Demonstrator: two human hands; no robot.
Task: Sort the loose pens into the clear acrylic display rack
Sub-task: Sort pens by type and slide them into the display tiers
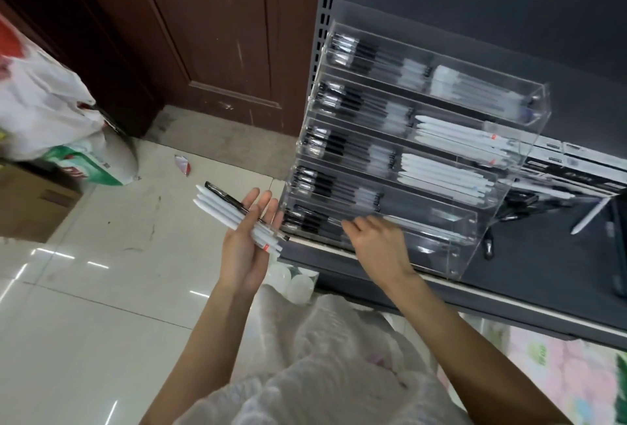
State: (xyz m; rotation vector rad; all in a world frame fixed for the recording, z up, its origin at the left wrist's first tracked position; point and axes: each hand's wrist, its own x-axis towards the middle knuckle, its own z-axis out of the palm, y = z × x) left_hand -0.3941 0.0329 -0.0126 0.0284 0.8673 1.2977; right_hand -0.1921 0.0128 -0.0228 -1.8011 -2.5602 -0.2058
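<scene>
The left hand is held palm up over the floor, just off the shelf's front left corner. Its fingers are nearly straight and the thumb is folded lightly over a bundle of pens lying across the palm: several white ones and one black pen on the far side, tips pointing away to the left.

The right hand reaches to the lowest tier of the rack, at the shelf's front edge. Its fingers are curled at the tier's front wall beside a white pen lying in that tier; whether they pinch that pen cannot be told.

The rack stands on the shelf near its left end, five stepped tiers, each with black pens at the left and white pens at the right. More loose pens lie on the shelf behind the rack's right end. A white bag sits on the floor by the door.
</scene>
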